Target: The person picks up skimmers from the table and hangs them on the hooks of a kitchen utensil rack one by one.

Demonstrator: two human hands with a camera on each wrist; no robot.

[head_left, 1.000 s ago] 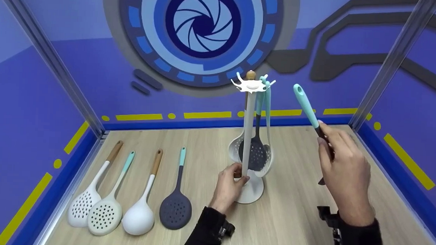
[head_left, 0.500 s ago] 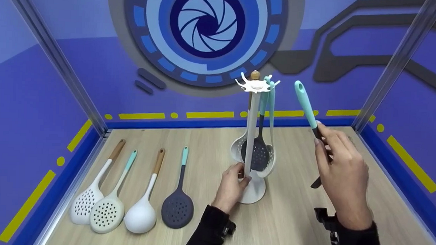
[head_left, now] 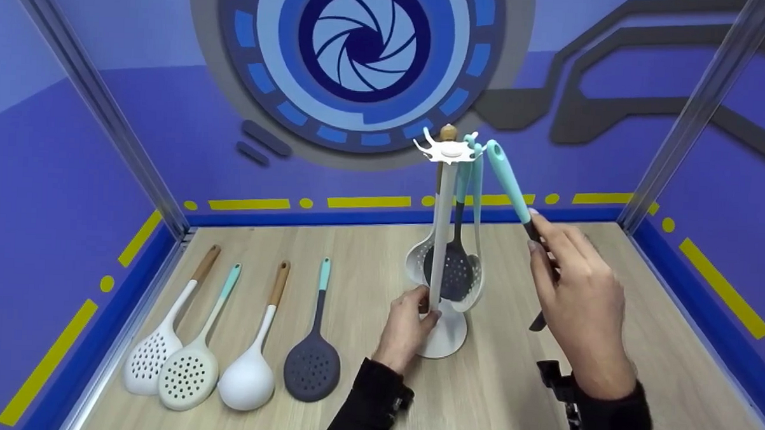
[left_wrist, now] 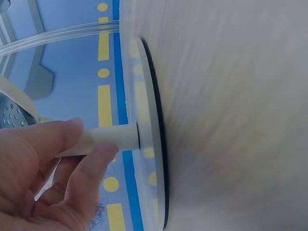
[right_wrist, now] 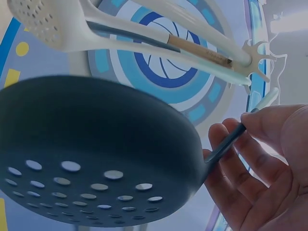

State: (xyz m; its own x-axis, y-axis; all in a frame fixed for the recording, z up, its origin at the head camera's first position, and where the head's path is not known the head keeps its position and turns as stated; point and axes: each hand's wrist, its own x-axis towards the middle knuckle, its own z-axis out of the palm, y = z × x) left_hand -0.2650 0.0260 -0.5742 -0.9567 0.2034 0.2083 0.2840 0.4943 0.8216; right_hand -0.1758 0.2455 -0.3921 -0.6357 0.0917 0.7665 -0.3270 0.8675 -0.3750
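Note:
My right hand (head_left: 580, 289) grips the dark shaft of a slotted ladle (head_left: 509, 184) with a teal handle, whose end points up beside the hooks of a white utensil stand (head_left: 442, 242). In the right wrist view the deep, dark bowl of the slotted ladle (right_wrist: 101, 130) is full of holes; the head view mostly hides it behind the hand. Low on the pole, just above the round base (left_wrist: 153, 125), my left hand (head_left: 405, 330) pinches the stand between thumb and fingers. Several utensils hang from its back and right side, including a dark skimmer (head_left: 455, 278).
On the table's left lie a white slotted turner (head_left: 151, 363) overlapping a cream skimmer (head_left: 188, 379), a white ladle (head_left: 246, 383) and a dark skimmer (head_left: 311, 368). Printed blue panels (head_left: 131, 136) with metal posts enclose the table at back and sides.
My right hand has carried the slotted ladle leftward, bringing the teal handle end close to the stand's hooks. The left hand keeps its hold on the pole.

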